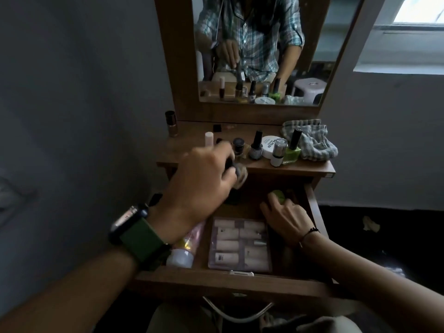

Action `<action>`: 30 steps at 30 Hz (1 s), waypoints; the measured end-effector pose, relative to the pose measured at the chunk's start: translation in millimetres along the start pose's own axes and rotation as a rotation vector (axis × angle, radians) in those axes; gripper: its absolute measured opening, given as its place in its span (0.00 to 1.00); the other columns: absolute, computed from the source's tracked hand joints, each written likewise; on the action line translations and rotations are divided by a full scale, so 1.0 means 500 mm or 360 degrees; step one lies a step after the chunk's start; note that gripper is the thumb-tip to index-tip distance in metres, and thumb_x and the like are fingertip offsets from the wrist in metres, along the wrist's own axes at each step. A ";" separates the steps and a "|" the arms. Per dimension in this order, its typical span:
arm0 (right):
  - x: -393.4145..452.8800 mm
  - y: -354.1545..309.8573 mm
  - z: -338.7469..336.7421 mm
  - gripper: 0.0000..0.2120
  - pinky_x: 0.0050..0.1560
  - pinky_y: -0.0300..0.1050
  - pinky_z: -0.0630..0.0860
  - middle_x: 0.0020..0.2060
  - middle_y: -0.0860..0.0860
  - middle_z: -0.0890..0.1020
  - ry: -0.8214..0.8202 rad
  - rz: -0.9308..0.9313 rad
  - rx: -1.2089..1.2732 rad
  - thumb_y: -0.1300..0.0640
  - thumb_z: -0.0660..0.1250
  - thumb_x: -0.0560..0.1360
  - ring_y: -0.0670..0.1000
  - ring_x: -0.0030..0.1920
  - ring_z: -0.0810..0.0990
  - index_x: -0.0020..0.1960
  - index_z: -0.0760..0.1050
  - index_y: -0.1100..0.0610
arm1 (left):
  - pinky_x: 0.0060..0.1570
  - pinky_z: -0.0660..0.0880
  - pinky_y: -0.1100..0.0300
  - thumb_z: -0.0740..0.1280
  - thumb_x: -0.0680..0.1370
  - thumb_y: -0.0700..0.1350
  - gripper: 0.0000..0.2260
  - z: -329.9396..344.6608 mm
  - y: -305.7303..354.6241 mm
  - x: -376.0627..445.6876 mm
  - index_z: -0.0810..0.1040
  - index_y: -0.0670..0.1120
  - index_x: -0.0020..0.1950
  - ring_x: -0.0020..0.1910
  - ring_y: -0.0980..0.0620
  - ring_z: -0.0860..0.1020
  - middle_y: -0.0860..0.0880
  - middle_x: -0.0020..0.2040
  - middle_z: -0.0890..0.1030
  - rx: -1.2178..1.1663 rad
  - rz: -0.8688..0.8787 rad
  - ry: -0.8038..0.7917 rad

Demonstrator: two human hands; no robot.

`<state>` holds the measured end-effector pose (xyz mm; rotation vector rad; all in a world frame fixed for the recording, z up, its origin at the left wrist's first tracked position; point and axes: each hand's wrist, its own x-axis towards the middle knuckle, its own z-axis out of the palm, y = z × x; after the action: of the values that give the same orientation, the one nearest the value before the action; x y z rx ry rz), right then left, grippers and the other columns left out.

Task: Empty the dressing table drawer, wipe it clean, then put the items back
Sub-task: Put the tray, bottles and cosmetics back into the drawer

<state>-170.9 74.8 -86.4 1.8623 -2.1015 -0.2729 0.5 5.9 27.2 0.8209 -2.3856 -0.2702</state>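
Observation:
The wooden drawer (314, 207) of the dressing table is pulled open below me. My left hand (204, 179) is over its back left, near the tabletop edge, fingers closed on a small dark-capped bottle (240, 173). My right hand (286, 217) reaches into the back right of the drawer, and its fingertips rest on a small green item (278, 195). Inside the drawer lie a clear box of pale tubes (240, 243) and a pink tube with a white cap (185, 248). A checked cloth (310, 140) lies on the tabletop at the right.
Several nail polish bottles stand on the tabletop (312, 165), among them a green one (292, 152), a grey one (255, 147) and a white round jar (270, 145). A brown bottle (171, 123) stands at the back left. The mirror (259, 51) rises behind. A wall is close on the left.

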 end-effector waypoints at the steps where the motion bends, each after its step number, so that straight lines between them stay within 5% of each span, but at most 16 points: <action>1: 0.002 0.001 0.006 0.05 0.22 0.40 0.70 0.43 0.58 0.79 -0.0104 0.0027 0.0078 0.62 0.64 0.69 0.58 0.28 0.79 0.44 0.78 0.57 | 0.40 0.70 0.61 0.67 0.74 0.43 0.07 0.025 -0.008 -0.010 0.77 0.44 0.52 0.41 0.51 0.77 0.46 0.45 0.81 -0.0030 -0.0042 -0.0082; 4: 0.007 -0.002 0.033 0.14 0.37 0.48 0.71 0.62 0.59 0.66 -0.0361 0.0098 0.0252 0.62 0.49 0.79 0.60 0.51 0.77 0.62 0.66 0.58 | 0.46 0.75 0.57 0.65 0.75 0.42 0.09 0.093 -0.029 -0.022 0.76 0.44 0.55 0.47 0.48 0.79 0.46 0.49 0.81 -0.0083 -0.0115 -0.0273; 8: 0.011 -0.009 0.027 0.17 0.50 0.54 0.76 0.64 0.60 0.63 -0.0451 0.0124 0.0355 0.62 0.49 0.79 0.61 0.58 0.72 0.66 0.64 0.58 | 0.50 0.75 0.54 0.64 0.76 0.40 0.11 0.159 -0.042 -0.013 0.75 0.44 0.58 0.51 0.45 0.79 0.44 0.53 0.81 -0.0094 -0.0058 -0.0380; 18: -0.009 0.002 0.031 0.16 0.49 0.51 0.75 0.60 0.58 0.68 -0.0294 0.0329 0.0542 0.60 0.57 0.75 0.60 0.57 0.72 0.62 0.65 0.57 | 0.46 0.75 0.50 0.57 0.75 0.32 0.14 0.244 -0.044 0.032 0.73 0.42 0.58 0.53 0.38 0.78 0.42 0.55 0.77 0.0311 0.0087 -0.0703; 30: -0.004 0.010 0.040 0.18 0.47 0.52 0.76 0.58 0.56 0.69 -0.0193 0.0432 0.0656 0.59 0.58 0.73 0.59 0.56 0.73 0.63 0.64 0.57 | 0.43 0.76 0.49 0.57 0.76 0.33 0.15 0.273 -0.039 0.045 0.71 0.43 0.61 0.52 0.38 0.79 0.41 0.57 0.75 0.0389 0.0082 -0.0631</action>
<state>-182.8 76.1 -103.6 1.7660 -2.6183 0.1259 -85.6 -23.4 -79.0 0.8792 -2.8498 -0.1293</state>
